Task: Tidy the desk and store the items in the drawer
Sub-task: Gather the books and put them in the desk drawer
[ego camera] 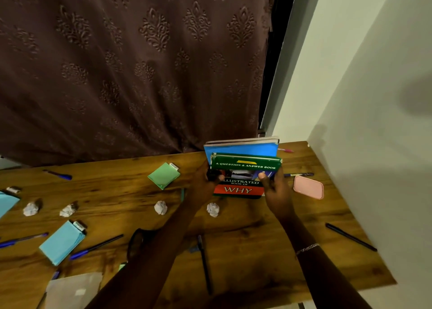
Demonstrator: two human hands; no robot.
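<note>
Left hand [205, 182] and right hand [275, 187] are clasping 2 upright hardcover books on the wooden tabletop [257, 234]: glossy green question-and-answer book [245, 168] fronting a blue-covered book [243, 146], near crumpled paper balls [212, 209].

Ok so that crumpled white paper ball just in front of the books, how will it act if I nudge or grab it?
The crumpled white paper ball is probably very light, so a nudge would likely send it skidding or tumbling across the smooth wooden desk. Its creased, lumpy shape suggests an uneven, short roll. It should squash easily when pinched.
</note>
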